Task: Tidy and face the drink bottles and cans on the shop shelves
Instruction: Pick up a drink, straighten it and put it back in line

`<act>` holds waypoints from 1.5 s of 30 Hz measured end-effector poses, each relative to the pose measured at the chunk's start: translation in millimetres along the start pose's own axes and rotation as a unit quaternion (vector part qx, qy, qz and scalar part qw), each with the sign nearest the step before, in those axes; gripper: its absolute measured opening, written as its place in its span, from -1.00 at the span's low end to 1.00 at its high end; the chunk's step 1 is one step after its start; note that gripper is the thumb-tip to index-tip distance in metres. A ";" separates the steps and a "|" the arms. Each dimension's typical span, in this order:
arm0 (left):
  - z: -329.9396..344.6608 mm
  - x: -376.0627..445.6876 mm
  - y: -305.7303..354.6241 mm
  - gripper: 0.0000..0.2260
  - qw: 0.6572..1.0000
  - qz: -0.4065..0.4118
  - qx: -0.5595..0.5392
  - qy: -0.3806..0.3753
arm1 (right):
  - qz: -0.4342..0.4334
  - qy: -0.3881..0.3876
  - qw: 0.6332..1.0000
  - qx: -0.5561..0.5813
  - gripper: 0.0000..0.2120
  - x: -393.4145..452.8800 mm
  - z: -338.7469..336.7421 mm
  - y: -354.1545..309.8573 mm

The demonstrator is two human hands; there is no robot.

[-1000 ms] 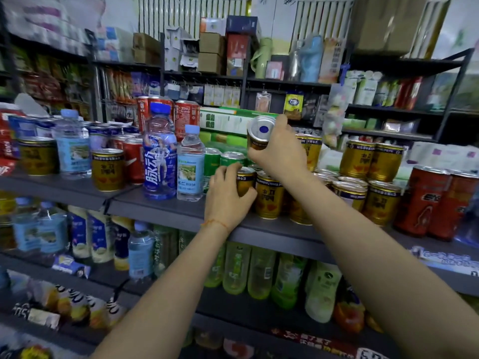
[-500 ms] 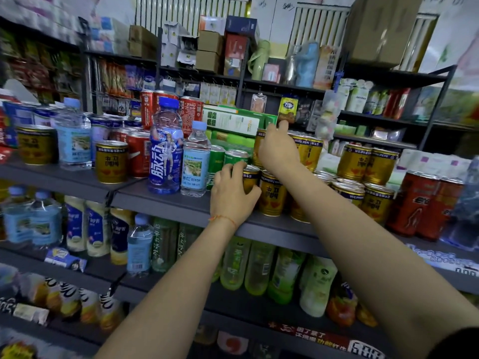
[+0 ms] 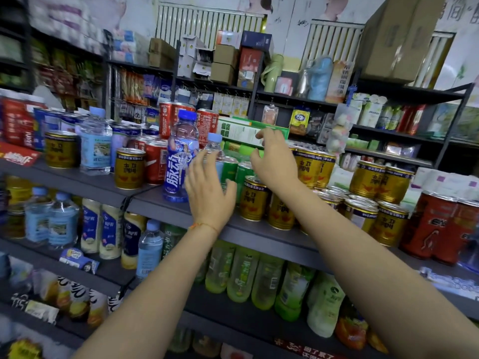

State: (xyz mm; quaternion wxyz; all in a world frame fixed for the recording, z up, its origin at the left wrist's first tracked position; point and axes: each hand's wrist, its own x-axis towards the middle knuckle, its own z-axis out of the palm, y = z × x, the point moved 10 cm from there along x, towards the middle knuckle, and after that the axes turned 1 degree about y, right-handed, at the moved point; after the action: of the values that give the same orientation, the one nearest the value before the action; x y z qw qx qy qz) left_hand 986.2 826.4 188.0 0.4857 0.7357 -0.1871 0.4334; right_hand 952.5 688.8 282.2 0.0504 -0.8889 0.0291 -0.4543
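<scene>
Green cans [image 3: 234, 168] between open left hand [image 3: 207, 189] and right hand [image 3: 274, 161].

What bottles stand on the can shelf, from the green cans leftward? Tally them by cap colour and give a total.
Light blue cap: 2, the large water bottle and the small water bottle.
Dark blue cap: 1, the blue-labelled bottle.
Total: 3.
</scene>
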 end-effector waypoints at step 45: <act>118.2 -252.9 353.5 -0.63 0.797 -0.191 -0.459 -0.343 | 0.265 -0.069 0.881 0.387 -0.62 -252.1 -259.9 272.7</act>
State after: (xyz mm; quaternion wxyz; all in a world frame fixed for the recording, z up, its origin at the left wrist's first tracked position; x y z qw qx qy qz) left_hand 653.7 524.0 158.1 0.7436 0.5474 -0.3742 -0.0860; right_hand 592.6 426.1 198.9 0.5107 -0.7867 0.0823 -0.3369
